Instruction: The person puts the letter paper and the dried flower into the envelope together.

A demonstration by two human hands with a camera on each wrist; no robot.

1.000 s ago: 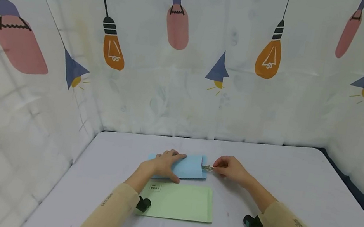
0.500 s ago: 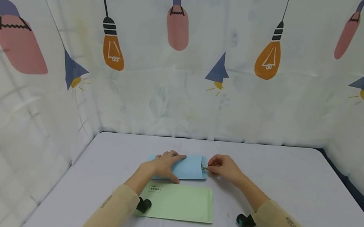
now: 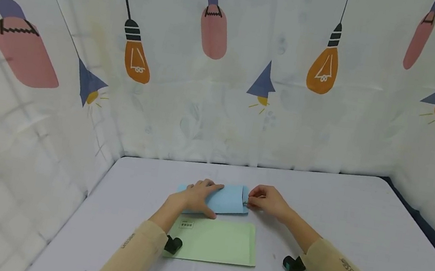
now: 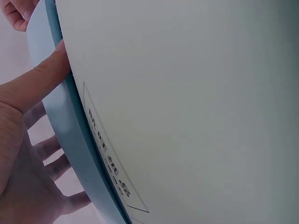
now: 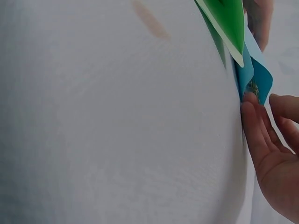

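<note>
A light blue envelope [image 3: 229, 199] lies on the table, its mouth towards the right. My left hand [image 3: 198, 197] rests on its left part with fingers spread; in the left wrist view the thumb [image 4: 44, 77] lies along the near edge. At the mouth, my right hand [image 3: 268, 200] holds the end of a small patterned strip [image 3: 246, 203] between its fingertips. Most of that strip is hidden inside the envelope. In the right wrist view, a bit of the patterned strip [image 5: 253, 87] shows in the parted mouth, just beyond the fingertips. Its kind is unclear.
A larger pale green envelope [image 3: 214, 242] with a small printed box lies in front of the blue one, under my left wrist. A white cloth covers the table [image 3: 327, 194]. Behind it hangs a curtain [image 3: 219, 122] printed with lamps.
My right hand has moved left up to the blue envelope's mouth, and the patterned strip has slid further inside. My left hand has stayed in place on the envelope.
</note>
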